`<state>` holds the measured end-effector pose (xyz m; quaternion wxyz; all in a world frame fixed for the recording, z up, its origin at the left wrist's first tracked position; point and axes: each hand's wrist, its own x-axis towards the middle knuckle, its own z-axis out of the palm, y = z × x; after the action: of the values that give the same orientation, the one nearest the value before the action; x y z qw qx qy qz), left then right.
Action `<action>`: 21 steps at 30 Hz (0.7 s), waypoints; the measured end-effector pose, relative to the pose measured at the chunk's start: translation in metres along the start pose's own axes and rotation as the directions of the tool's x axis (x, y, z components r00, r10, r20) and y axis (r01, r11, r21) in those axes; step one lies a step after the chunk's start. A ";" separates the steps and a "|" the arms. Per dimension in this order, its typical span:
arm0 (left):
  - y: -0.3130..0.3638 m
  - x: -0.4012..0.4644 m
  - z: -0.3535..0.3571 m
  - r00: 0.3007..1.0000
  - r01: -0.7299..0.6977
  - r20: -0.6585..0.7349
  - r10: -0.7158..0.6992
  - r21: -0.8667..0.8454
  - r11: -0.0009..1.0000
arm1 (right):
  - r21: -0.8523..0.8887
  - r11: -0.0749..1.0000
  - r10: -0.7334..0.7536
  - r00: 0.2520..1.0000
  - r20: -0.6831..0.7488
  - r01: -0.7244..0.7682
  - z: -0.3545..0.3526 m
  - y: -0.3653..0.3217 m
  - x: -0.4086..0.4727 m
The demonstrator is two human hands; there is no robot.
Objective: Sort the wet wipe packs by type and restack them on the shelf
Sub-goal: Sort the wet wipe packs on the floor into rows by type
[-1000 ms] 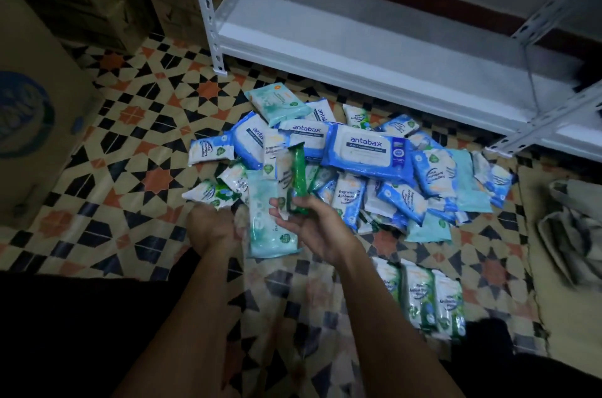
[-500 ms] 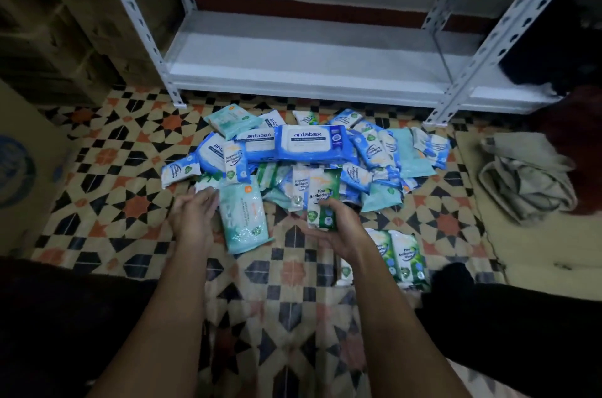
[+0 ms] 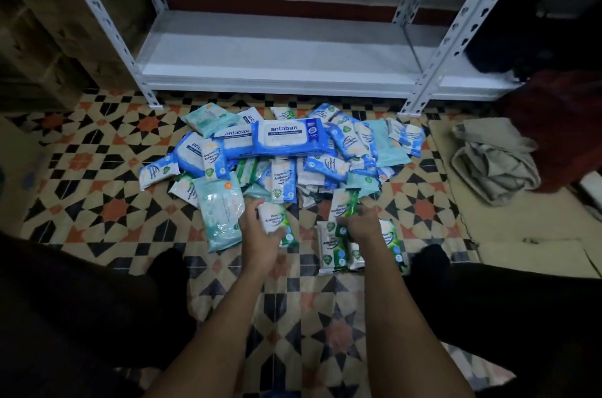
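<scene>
A white metal shelf (image 3: 280, 62) is standing along the wall at twelve o'clock, its lowest board sitting just above the patterned tile floor (image 3: 97, 189). At the centre, in front of the shelf, a loose pile of wet wipe packs (image 3: 293, 156) is lying on the floor, blue, teal and green ones mixed together, with a large blue antabax pack (image 3: 288, 140) resting on top. At three o'clock a crumpled grey cloth (image 3: 495, 163) is lying on a beige mat. A long teal pack (image 3: 221, 212) is lying at the pile's eight o'clock edge. At five o'clock of the pile a small row of green packs (image 3: 335, 248) is lying side by side on the floor. The left hand (image 3: 260, 234) is gripping a green-and-white pack (image 3: 277, 221) at the pile's near edge. The right hand (image 3: 361, 228) is gripping another green pack (image 3: 343, 205), holding it tilted right above the green row.
</scene>
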<state>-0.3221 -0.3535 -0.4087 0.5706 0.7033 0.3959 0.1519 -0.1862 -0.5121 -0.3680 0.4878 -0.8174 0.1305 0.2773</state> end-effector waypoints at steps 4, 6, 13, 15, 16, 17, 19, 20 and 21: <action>-0.024 -0.012 0.014 0.988 0.085 0.136 -0.078 -0.048 0.995 | -0.364 0.931 0.017 0.999 0.034 -0.004 0.001 0.011 0.000; -0.031 -0.014 0.018 0.970 0.151 0.190 -0.149 0.006 0.989 | -0.518 0.855 0.042 0.996 0.082 0.007 0.004 0.017 0.000; -0.044 -0.006 0.031 0.922 0.284 0.276 -0.272 -0.004 0.959 | -0.642 0.767 -0.005 0.999 -0.052 -0.029 0.022 0.037 -0.009; -0.046 -0.004 0.033 0.920 0.281 0.287 -0.266 -0.013 0.960 | -0.640 0.767 -0.049 0.990 -0.131 -0.047 0.025 0.041 -0.012; -0.046 -0.004 0.034 0.919 0.282 0.293 -0.264 -0.019 0.959 | -0.646 0.761 -0.068 0.985 -0.160 -0.053 0.026 0.042 -0.014; -0.048 -0.003 0.036 0.917 0.282 0.300 -0.264 -0.017 0.959 | -0.661 0.748 -0.090 0.980 -0.180 -0.052 0.027 0.044 -0.015; -0.049 -0.003 0.038 0.912 0.285 0.310 -0.267 -0.014 0.958 | -0.691 0.721 -0.123 0.971 -0.206 -0.056 0.027 0.045 -0.016; -0.051 -0.002 0.040 0.913 0.286 0.309 -0.268 -0.016 0.958 | -0.698 0.714 -0.133 0.969 -0.210 -0.053 0.028 0.046 -0.016; -0.055 0.000 0.041 0.913 0.282 0.309 -0.266 -0.007 0.959 | -0.697 0.716 -0.141 0.969 -0.204 -0.043 0.029 0.047 -0.015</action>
<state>-0.3158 -0.3801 -0.4719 0.6585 0.6408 0.3936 -0.0298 -0.2307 -0.5110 -0.4044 0.1321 -0.9713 0.0533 0.1906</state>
